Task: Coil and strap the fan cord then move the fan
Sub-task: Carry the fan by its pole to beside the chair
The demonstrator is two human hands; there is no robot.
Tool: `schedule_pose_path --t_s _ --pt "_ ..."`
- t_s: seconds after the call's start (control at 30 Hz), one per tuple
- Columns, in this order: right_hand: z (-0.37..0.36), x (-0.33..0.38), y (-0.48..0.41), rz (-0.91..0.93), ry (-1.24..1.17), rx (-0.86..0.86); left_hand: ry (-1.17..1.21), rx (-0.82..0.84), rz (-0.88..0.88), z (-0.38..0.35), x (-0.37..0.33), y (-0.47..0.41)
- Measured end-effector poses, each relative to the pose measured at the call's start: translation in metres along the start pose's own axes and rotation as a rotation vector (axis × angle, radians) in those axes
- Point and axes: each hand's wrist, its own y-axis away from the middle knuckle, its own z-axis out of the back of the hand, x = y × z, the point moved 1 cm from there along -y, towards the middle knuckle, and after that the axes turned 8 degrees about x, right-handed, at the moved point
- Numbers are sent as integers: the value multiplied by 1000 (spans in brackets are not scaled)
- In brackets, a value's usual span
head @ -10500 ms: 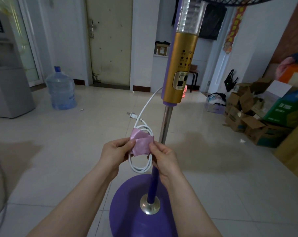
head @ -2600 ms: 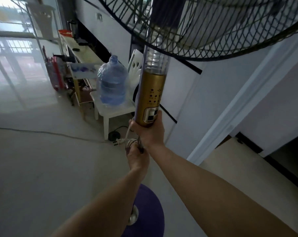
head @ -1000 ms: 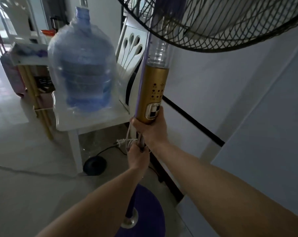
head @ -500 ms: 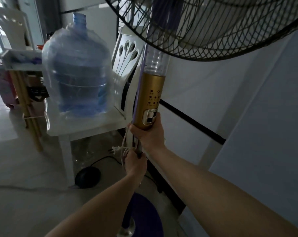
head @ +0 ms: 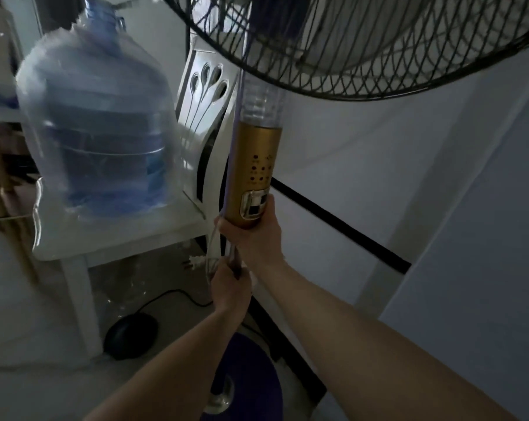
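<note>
The stand fan is right in front of me, upright, with its gold control column [head: 254, 171], black wire grille [head: 363, 47] overhead and round purple base [head: 251, 378] near the floor. My right hand [head: 254, 235] grips the bottom of the gold column. Just below it, my left hand [head: 230, 287] is closed around the metal pole together with the white cord [head: 210, 253]. The cord's plug [head: 193, 261] sticks out to the left of my left hand. The strap is hidden.
A large blue water jug [head: 96, 132] stands on a white plastic chair [head: 117, 238] at the left, close to the fan. A black round object [head: 131, 335] with a black cable lies under the chair. A white wall with a black stripe [head: 342, 223] runs along the right.
Since strapping the cord, I have carried the fan across the room; the jug, chair and wall have come closer over the last second. Both hands keep the same grip.
</note>
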Motion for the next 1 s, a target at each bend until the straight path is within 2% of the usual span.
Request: schedule_pose_path --t_s 0.43,0.77,1.0 --pt "-9 -28 -52 57 -53 -32 72 4 -113 -10 1 -57" --pt "-9 -27 -52 91 -6 -74 18 34 -176 -7 7 -65" --pt "-12 -27 -50 74 5 -120 -93 72 -284 -4 19 -72"
